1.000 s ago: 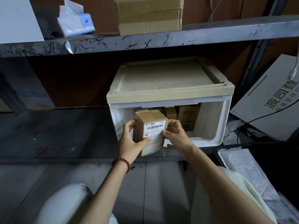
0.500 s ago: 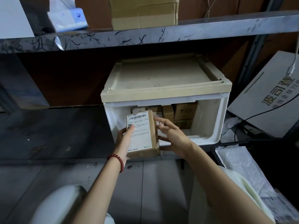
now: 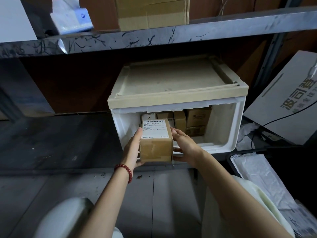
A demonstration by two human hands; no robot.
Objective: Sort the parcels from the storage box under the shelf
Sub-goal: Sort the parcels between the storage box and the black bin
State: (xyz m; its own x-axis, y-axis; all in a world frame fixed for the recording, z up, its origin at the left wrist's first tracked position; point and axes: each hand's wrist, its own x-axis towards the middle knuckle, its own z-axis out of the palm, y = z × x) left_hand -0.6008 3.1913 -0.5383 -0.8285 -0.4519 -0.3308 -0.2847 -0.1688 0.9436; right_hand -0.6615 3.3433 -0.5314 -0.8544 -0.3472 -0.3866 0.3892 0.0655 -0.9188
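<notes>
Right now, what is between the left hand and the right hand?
In the head view, one brown parcel with a white label on top lies between the left hand and the right hand. Both press its sides, in front of the open storage box.

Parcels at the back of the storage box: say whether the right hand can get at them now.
Probably not yet: the right hand shares a grip on the held parcel with the left hand. The storage box front is open.
</notes>
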